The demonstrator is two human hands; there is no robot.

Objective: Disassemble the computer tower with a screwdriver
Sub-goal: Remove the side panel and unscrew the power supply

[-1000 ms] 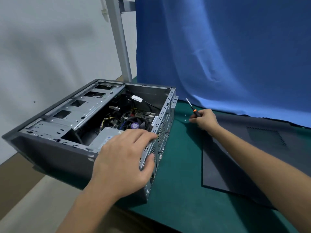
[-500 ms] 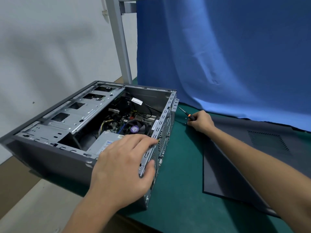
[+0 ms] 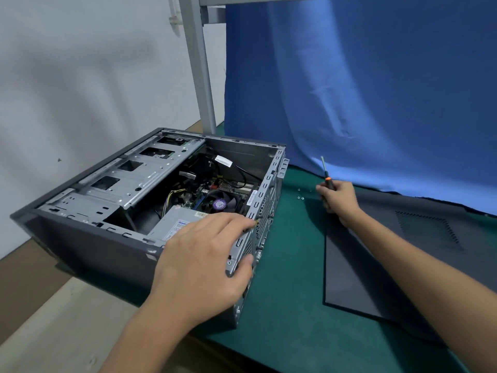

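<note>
The grey computer tower [image 3: 88, 238] lies on its side with its top open, showing drive bays, cables, a fan and the power supply. My left hand [image 3: 204, 259] grips the near corner of its perforated rear panel, fingers over the rim and thumb on the outer face. My right hand [image 3: 337, 197] holds a small screwdriver [image 3: 326, 172] with a black and orange handle, its tip pointing up, above the green mat to the right of the tower. A few loose screws [image 3: 300, 197] lie on the mat just left of that hand.
The removed dark side panel [image 3: 376, 265] lies flat on the green mat [image 3: 285, 305] under my right forearm. A blue cloth [image 3: 363, 90] hangs behind. A grey metal post [image 3: 200, 76] stands behind the tower, which overhangs the table's left edge.
My right hand has lifted the screwdriver from near the screws, its tip now pointing upward. My left hand keeps its grip on the tower.
</note>
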